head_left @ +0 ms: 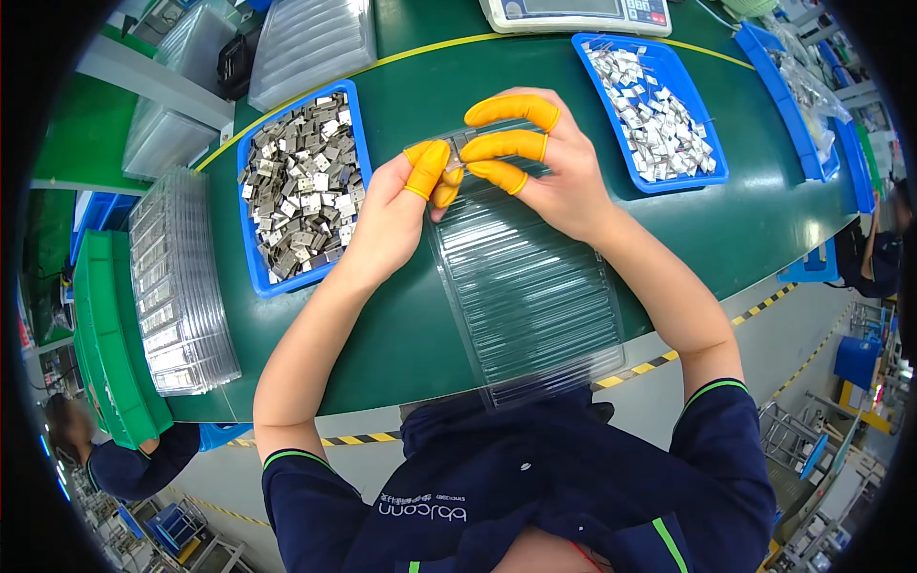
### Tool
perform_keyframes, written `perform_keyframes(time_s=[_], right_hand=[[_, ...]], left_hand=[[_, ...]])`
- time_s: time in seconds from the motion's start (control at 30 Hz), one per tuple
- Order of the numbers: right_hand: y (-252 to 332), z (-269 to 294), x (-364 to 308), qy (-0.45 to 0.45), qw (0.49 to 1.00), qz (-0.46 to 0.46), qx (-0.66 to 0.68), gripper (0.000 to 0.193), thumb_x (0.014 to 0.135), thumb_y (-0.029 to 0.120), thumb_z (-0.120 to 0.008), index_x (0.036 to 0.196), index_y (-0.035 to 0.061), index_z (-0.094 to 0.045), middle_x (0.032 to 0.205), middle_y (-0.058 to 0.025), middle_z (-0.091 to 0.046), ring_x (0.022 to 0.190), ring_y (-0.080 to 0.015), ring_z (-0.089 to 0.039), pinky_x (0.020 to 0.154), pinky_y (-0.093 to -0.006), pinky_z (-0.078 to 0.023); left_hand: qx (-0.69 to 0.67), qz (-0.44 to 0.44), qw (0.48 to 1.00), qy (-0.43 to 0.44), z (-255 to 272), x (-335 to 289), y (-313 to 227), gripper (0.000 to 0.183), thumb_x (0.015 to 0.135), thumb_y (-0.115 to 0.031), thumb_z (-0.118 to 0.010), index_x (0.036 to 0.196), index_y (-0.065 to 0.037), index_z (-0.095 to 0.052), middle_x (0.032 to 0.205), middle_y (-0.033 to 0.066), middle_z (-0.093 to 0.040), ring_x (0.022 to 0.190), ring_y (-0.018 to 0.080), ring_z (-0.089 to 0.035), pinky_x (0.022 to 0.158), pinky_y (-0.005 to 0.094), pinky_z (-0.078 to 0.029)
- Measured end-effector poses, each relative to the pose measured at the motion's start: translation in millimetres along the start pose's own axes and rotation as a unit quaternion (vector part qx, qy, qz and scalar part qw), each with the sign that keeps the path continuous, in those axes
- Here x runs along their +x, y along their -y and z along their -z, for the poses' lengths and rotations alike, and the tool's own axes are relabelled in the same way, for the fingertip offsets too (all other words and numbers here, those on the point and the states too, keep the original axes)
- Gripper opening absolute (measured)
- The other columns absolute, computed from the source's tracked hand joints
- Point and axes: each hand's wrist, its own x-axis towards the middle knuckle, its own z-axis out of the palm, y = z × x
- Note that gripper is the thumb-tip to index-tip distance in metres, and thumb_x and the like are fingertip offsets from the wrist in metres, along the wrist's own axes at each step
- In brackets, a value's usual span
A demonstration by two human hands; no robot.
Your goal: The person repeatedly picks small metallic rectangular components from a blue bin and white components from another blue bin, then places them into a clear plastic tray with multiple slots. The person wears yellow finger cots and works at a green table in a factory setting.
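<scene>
Yellow finger cots cover several fingertips of both my hands. Close together over the far end of a clear ribbed plastic tray [535, 296], my left hand [399, 196] and my right hand [564, 172] pinch a small metallic piece [456, 164] between them. Fingertips hide most of that piece, so its exact kind cannot be told. Beyond my left forearm stands a blue bin [250, 239] heaped with small silver and dark metal housings [301, 186]. To the right of my right hand, another blue bin [718, 158] holds many small white parts [659, 119] with thin metal leads.
Stacked clear trays [181, 286] and a green crate [105, 334] line the left side. More clear trays [315, 48] and a white scale [578, 14] are at the back. Blue trays [783, 105] stand far right. The green table's [373, 353] front edge is near my body; other people sit at both sides.
</scene>
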Motion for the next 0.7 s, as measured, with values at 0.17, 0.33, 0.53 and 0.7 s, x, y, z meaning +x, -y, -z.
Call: perform_keyframes(time_s=[0.17, 0.33, 0.53, 0.7], right_hand=[[-25.7, 13.9, 2.4, 0.014, 0.992, -0.035, -0.119, 0.012, 0.067, 0.013, -0.073, 0.078, 0.0129, -0.069, 0.103, -0.0003, -0.060, 0.109, -0.0246, -0.047, 0.096, -0.0395, -0.033], [-35.9, 17.1, -3.9, 0.078, 0.982, -0.056, -0.161, 0.012, 0.068, 0.011, -0.072, 0.079, 0.0089, -0.069, 0.105, -0.0042, -0.058, 0.115, -0.0258, -0.044, 0.100, -0.0401, -0.030], [-39.6, 11.3, -9.5, 0.096, 0.980, -0.070, -0.162, 0.012, 0.068, 0.007, -0.071, 0.080, 0.0084, -0.068, 0.105, -0.0026, -0.059, 0.115, -0.0249, -0.045, 0.101, -0.0393, -0.031], [-43.2, 13.0, -12.7, 0.131, 0.974, -0.069, -0.169, 0.012, 0.073, 0.013, -0.068, 0.084, 0.0095, -0.070, 0.107, -0.0052, -0.058, 0.116, -0.0239, -0.044, 0.107, -0.0402, -0.025]], left_hand=[[0.069, -0.040, 0.994, -0.076, 3.0, 2.1, 1.4, 0.034, 0.098, -0.025, -0.035, 0.104, -0.001, -0.058, 0.081, 0.0076, -0.060, 0.069, 0.0128, -0.054, 0.063, 0.0240, -0.043], [0.490, -0.183, 0.851, -0.052, -13.8, -4.0, -1.6, 0.031, 0.090, -0.023, -0.048, 0.113, -0.003, -0.055, 0.118, 0.0192, -0.052, 0.116, 0.0339, -0.041, 0.100, 0.0401, -0.032], [0.635, -0.194, 0.747, 0.003, -26.2, -2.9, 16.0, 0.053, 0.091, -0.031, -0.046, 0.125, 0.009, -0.039, 0.132, 0.0225, -0.039, 0.131, 0.0331, -0.026, 0.109, 0.0434, -0.020], [0.671, -0.171, 0.720, 0.038, -23.1, -5.0, 16.5, 0.056, 0.091, -0.034, -0.045, 0.128, 0.007, -0.037, 0.136, 0.0193, -0.036, 0.132, 0.0303, -0.025, 0.110, 0.0433, -0.016]])
